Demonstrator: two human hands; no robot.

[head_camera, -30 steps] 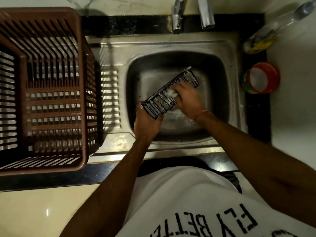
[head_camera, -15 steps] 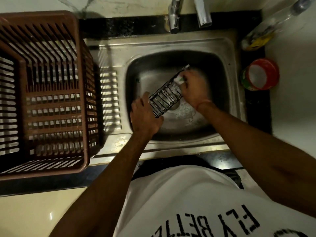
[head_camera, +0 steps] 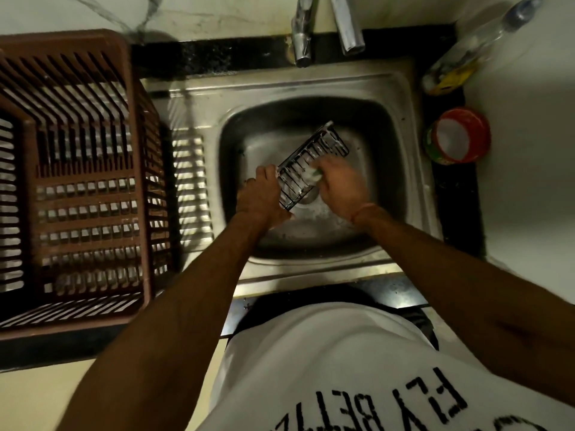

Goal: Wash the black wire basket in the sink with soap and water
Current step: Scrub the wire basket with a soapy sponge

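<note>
In the head view, you are holding the black wire basket (head_camera: 312,164) over the bowl of the sink (head_camera: 401,169), at the centre of the frame. Your left hand (head_camera: 263,194) is gripping its lower-left end, fingers curled round the rim. Your right hand (head_camera: 340,186) is pinching a soapy sponge (head_camera: 312,175) and pressing it against the basket's middle. The basket's long axis is running from lower left, at your left grip, to upper right, toward the tap (head_camera: 301,32). The far upper-right end is lying beyond your right hand, so that hand is the nearer one to scrub it. Foam is showing on the wires. A brown crate (head_camera: 74,181) is sitting on the surface at the left of the frame.
</note>
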